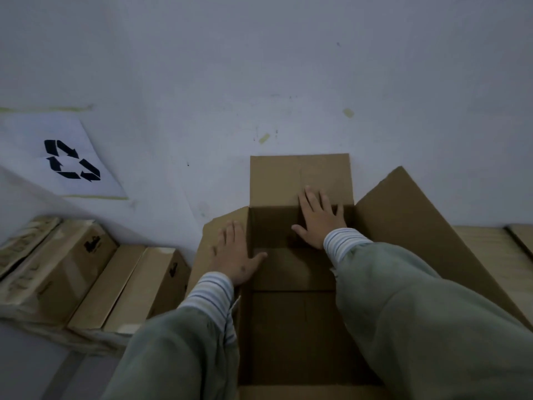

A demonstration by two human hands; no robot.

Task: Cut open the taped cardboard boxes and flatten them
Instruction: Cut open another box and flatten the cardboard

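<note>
From my remote seat I see a large brown cardboard box (291, 313) standing open in front of me, against a pale grey-white wall (259, 67), with its flaps spread outward. My left hand (235, 252) lies flat on the left flap (210, 243), fingers straight and together, thumb reaching over the fold toward the box's inside; it grasps nothing. My right hand (317, 220) is spread flat as well, its fingers resting on the far flap (288, 177), which stands up against the wall, its palm over the dark opening; it too is released, holding nothing. The right flap (418, 226) slopes up and away to the right. Both arms wear grey-green sleeves (418, 313) with striped white cuffs (343, 243) showing at the wrists. To the left, several closed brown cardboard boxes (95, 281) sealed with tape lie side by side on the floor near the wall. Above them a white paper sheet (72, 160) printed with a black recycling symbol is taped to the wall.
</note>
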